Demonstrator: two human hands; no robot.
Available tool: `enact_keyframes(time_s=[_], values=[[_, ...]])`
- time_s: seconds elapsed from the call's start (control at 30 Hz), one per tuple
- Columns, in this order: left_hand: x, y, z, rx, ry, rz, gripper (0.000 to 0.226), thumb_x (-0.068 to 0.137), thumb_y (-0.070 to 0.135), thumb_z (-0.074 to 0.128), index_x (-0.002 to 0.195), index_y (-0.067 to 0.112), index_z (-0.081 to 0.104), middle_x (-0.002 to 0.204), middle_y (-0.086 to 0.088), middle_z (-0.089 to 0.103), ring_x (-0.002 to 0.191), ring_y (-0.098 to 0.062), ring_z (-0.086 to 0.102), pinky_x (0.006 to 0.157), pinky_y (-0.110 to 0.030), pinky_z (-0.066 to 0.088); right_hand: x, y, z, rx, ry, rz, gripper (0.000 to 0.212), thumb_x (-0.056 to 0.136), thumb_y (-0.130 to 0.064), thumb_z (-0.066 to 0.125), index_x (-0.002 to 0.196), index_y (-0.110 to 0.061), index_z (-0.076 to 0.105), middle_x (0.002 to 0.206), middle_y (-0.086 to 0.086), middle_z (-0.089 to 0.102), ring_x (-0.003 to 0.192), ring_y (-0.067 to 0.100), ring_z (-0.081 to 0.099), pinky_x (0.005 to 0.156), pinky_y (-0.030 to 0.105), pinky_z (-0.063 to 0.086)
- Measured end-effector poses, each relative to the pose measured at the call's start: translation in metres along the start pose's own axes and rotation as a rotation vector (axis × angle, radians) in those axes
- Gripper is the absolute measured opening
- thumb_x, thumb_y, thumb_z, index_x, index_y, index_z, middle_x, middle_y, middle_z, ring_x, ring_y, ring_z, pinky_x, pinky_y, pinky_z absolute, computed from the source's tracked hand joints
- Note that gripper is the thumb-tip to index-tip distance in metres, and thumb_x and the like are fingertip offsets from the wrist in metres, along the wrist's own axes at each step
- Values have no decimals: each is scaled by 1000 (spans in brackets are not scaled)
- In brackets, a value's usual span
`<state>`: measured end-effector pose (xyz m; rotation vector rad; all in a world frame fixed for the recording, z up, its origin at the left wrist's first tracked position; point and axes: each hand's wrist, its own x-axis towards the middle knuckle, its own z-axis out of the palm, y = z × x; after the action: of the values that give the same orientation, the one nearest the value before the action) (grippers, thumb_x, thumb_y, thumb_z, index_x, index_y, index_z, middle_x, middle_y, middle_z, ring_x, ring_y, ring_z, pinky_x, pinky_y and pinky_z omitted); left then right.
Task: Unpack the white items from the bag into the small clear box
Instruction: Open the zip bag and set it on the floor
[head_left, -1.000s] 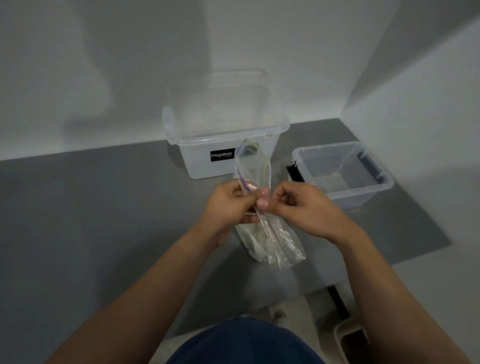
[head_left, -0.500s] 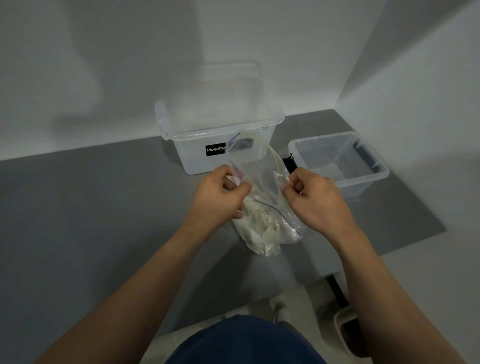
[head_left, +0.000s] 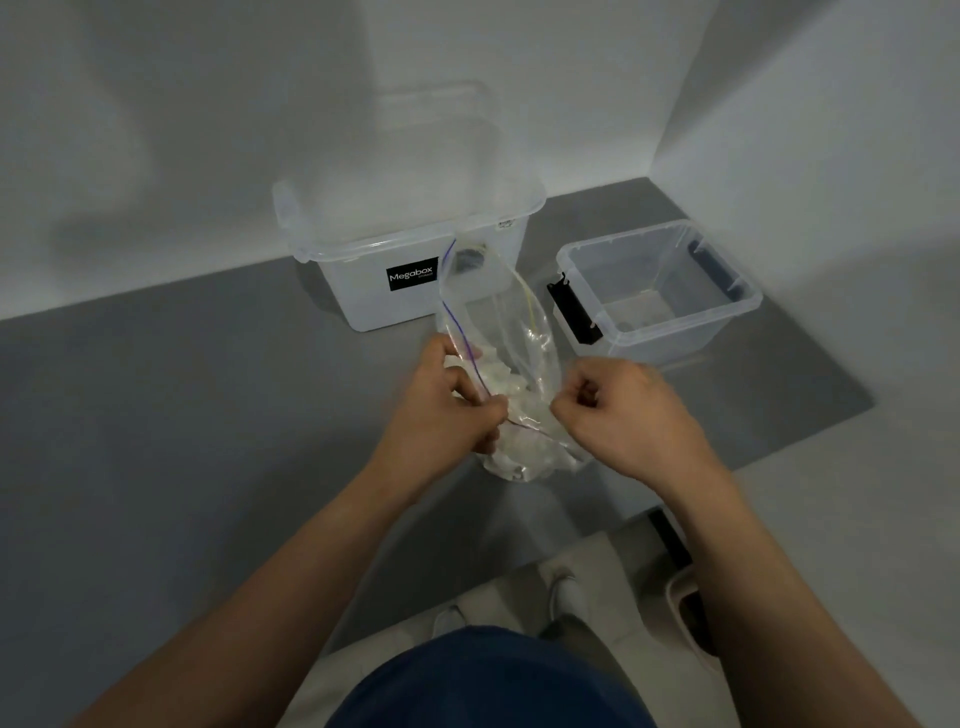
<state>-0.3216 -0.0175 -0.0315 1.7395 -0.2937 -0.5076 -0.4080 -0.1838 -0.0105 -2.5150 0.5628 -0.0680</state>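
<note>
A clear zip bag (head_left: 496, 306) stands on the grey table, its mouth pulled wide open. White crumpled items (head_left: 519, 441) fill its lower part. My left hand (head_left: 441, 405) pinches the bag's left edge by the purple zip strip. My right hand (head_left: 623, 415) pinches the right edge with its fingers curled. The small clear box (head_left: 727, 312) sits to the right of the bag, open, with a black latch on its left side; I see nothing white inside it.
A larger clear box (head_left: 363, 291) labelled Megabox stands behind the bag against the back wall. A white wall closes the right side. The grey table (head_left: 182, 441) ends close to my body; floor and shoes show below it.
My hands have moved apart and pulled the bag's zip open. The mouth went from a narrow slit to a wide opening, and the bag settled lower on the table.
</note>
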Motion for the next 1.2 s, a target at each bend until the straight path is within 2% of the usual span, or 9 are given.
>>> enact_keyframes(time_s=[0.13,0.27,0.37,0.6,0.7,0.83,0.93,1.03,1.2], values=[[-11,-3,-6,113,-7,41,54,77,4,75,113,23,40,69,-6,62,57,-26,62,57,-48,60,-4,3,-7,10,255,148,14,84,-37,56,78,-25,59,72,-8,65,73,21,62,68,34,48],[-20,3,2,77,-24,40,56,77,6,75,113,24,36,70,-7,67,59,-31,68,59,-49,61,-12,-13,-6,109,33,67,23,86,-53,64,94,-33,57,80,-14,64,76,8,62,68,32,51],[-24,4,6,59,-26,17,57,78,6,75,114,24,34,70,-8,67,59,-30,69,59,-48,61,-16,-7,1,-68,-52,1,15,87,-42,65,97,-34,57,81,-12,66,78,15,65,69,35,54],[-34,-12,-4,480,-59,124,89,61,36,89,123,32,24,88,8,59,77,-6,60,65,-26,48,-8,16,-12,-178,383,21,13,97,-27,55,101,-24,66,96,0,74,89,36,66,71,40,50],[-35,0,-9,643,115,368,106,52,47,93,132,20,29,122,4,40,112,-17,44,91,-35,47,-7,10,-13,-127,423,-109,11,98,-28,59,101,-23,67,97,-1,74,88,32,67,73,41,52],[-6,39,-29,858,403,724,70,73,53,75,127,18,49,138,-10,37,127,-31,35,103,-40,37,-3,9,-14,-50,371,-206,13,98,-26,61,108,-26,68,99,-7,72,88,21,67,77,43,54],[28,53,-45,1114,295,577,49,82,47,68,121,22,52,126,-6,51,117,-30,46,89,-42,42,2,7,-16,110,297,-178,23,97,-19,62,118,-28,65,94,-15,68,87,10,64,81,31,52],[49,49,-57,1018,173,440,33,91,36,62,119,20,56,110,-7,57,101,-27,56,80,-38,46,3,1,-19,243,242,-145,34,96,-5,55,120,-27,62,95,-16,67,91,1,62,77,13,46],[55,41,-58,340,-5,40,15,98,26,52,86,23,61,92,-8,73,83,-23,66,75,-34,50,5,-7,-9,4,277,-131,36,86,2,48,116,-19,49,100,0,67,90,30,61,72,38,44]])
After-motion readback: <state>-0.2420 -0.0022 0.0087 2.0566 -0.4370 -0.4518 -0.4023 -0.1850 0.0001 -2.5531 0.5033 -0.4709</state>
